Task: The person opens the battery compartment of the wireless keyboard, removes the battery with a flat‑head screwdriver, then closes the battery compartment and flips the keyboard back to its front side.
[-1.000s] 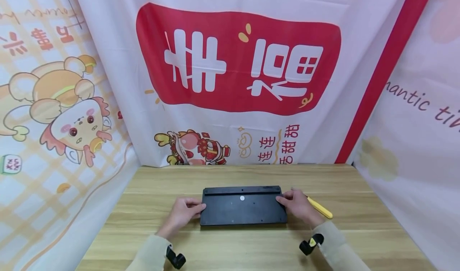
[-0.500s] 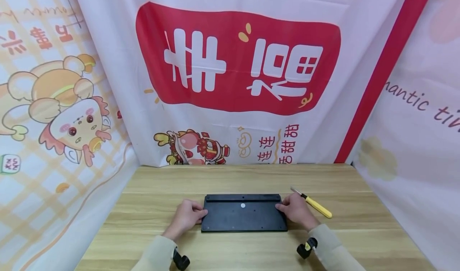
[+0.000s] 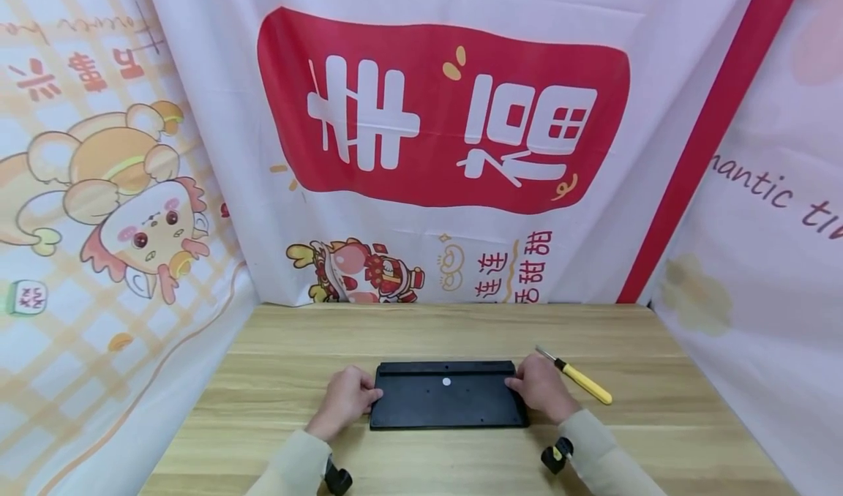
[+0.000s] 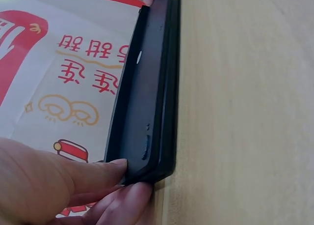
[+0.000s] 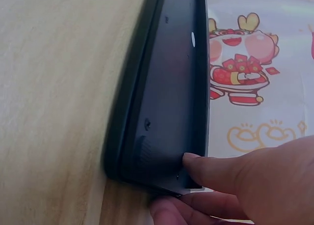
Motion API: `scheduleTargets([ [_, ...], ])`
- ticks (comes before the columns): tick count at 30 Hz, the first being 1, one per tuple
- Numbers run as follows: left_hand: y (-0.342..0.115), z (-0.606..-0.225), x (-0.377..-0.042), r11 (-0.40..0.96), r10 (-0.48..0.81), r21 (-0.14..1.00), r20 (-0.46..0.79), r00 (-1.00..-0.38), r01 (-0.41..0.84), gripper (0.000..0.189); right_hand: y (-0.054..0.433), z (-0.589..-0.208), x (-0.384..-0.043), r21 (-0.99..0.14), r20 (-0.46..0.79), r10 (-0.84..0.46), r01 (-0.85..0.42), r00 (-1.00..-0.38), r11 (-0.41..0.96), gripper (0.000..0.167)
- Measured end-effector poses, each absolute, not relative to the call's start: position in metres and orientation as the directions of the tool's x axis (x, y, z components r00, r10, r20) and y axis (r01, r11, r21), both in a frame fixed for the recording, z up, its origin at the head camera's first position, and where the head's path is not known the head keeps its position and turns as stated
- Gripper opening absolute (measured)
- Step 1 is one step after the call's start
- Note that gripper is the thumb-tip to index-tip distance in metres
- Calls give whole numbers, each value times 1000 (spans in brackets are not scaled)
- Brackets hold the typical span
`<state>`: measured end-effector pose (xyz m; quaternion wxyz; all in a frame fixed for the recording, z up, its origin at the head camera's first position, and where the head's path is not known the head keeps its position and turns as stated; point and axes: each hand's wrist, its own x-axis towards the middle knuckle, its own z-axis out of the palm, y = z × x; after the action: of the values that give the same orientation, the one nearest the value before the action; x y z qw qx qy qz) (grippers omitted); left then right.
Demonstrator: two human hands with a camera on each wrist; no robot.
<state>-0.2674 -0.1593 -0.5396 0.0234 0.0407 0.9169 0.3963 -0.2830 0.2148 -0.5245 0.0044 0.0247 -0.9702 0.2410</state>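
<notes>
A black keyboard lies with its underside up in the middle of the wooden table, long side across the head view. A raised ridge runs along its far edge, and a small white round sticker and several screw holes show. My left hand pinches the left end, thumb on top and fingers below the edge, as the left wrist view also shows. At the opposite end my right hand grips the same way, its thumb pressed on the underside face beside the ridge.
Just right of my right hand, a screwdriver with a yellow handle lies slanted on the table. Printed cloth curtains hang at the back and on both sides. A small black camera sits on each wrist.
Both hands have brought the keyboard down and slightly nearer to me. The screwdriver, partly covered by the right hand at first, now shows its whole length.
</notes>
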Motion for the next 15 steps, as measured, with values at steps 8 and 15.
scheduleTargets([
  [8, -162, -544, -269, 684, 84, 725, 28, -996, 78, 13, 217, -525, -283, -453, 25, -75, -78, -997, 888, 45],
  [15, -174, -541, -277, 652, 116, 750, 43, -992, 108, 12, 231, -510, -288, -476, -2, -181, -158, -983, 865, 20],
])
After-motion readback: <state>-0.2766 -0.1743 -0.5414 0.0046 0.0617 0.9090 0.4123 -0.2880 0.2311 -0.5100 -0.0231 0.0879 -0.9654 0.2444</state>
